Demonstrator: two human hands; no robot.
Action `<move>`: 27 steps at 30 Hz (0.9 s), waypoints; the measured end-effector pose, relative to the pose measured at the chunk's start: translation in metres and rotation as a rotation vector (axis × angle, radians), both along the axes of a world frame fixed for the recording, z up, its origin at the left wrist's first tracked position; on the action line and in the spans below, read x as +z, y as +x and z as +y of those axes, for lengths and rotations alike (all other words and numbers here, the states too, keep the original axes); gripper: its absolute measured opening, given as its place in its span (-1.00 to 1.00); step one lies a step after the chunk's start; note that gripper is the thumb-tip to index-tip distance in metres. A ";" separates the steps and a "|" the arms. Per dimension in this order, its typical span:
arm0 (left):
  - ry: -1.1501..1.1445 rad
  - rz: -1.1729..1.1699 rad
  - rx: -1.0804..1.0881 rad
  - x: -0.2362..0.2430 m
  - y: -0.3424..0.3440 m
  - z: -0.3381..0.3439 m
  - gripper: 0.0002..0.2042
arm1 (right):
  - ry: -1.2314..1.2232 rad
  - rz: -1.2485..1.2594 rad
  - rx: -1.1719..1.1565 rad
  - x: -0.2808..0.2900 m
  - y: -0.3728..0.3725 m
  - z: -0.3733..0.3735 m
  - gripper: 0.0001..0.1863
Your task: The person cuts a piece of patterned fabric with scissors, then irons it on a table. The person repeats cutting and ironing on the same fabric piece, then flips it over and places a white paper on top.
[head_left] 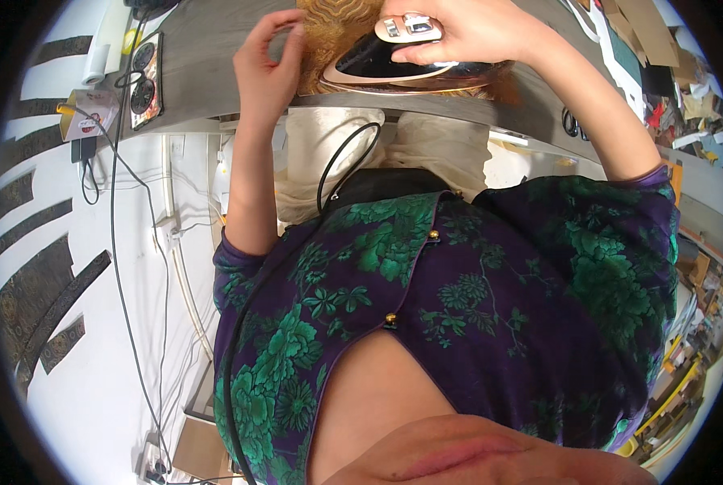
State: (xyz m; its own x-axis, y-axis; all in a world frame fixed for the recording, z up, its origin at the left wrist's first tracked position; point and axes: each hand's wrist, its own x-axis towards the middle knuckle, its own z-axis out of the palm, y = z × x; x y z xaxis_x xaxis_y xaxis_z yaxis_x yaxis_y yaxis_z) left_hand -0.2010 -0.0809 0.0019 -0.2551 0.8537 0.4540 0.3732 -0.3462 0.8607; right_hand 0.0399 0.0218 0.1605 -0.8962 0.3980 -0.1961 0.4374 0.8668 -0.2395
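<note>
As the clothes iron (375,61) is held in the right hand (452,32)'s grip, long axis roughly left-to-right over patterned gold fabric (329,32), the left hand (271,66) is curled narrowly beside the fabric's left edge; whether anything is pinched cannot be told.

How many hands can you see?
2: the left hand at the left edge of the gold cloth, and the right hand on the iron. No others show.

Left grip (268,69) curls loosely; right grip (468,34) clasps.
</note>
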 end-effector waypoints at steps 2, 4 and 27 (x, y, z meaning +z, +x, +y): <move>-0.102 0.065 -0.099 0.006 0.013 0.004 -0.76 | 0.011 0.042 -0.016 -0.005 0.017 0.001 -0.60; -0.255 0.018 -0.171 0.003 0.026 0.006 -0.75 | -0.027 0.079 -0.003 -0.009 0.033 0.005 -0.59; -0.058 0.994 -0.010 -0.018 0.049 -0.003 -0.33 | 0.219 0.014 -0.199 -0.002 0.098 0.021 -0.51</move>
State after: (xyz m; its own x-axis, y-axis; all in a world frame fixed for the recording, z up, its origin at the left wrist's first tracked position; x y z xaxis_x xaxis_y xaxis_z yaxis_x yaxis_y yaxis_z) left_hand -0.1522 -0.0844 -0.0158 0.2259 0.8816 0.4145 0.9311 -0.3206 0.1742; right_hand 0.1379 0.0428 0.1588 -0.7981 0.5978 -0.0747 0.6021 0.7959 -0.0631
